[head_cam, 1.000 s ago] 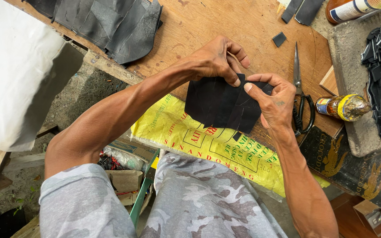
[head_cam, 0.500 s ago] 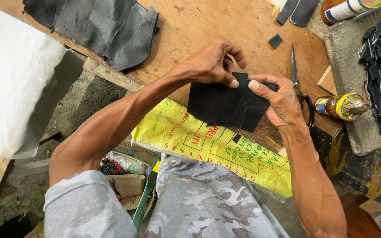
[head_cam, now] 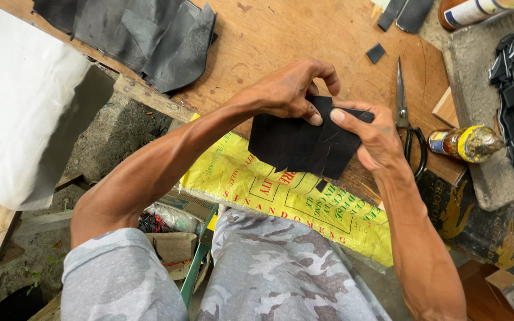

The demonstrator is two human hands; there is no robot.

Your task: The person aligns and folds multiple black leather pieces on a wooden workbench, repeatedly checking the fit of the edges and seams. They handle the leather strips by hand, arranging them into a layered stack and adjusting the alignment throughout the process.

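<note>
Head view gives me a worn wooden board (head_cam: 281,35) as the work surface, with a yellow printed sack (head_cam: 281,196) draped over its near edge, just below the fingers. Beyond the fingertips lie dark rubber sheets (head_cam: 132,30); right of them, scissors (head_cam: 406,119) and a small capped bottle (head_cam: 465,144). I see the left hand (head_cam: 287,92) and right hand (head_cam: 376,137) both closed in a pinch on a black flat piece (head_cam: 304,145), thumbs nearly touching at its top edge. The undersides of the fingers are hidden behind it.
</note>
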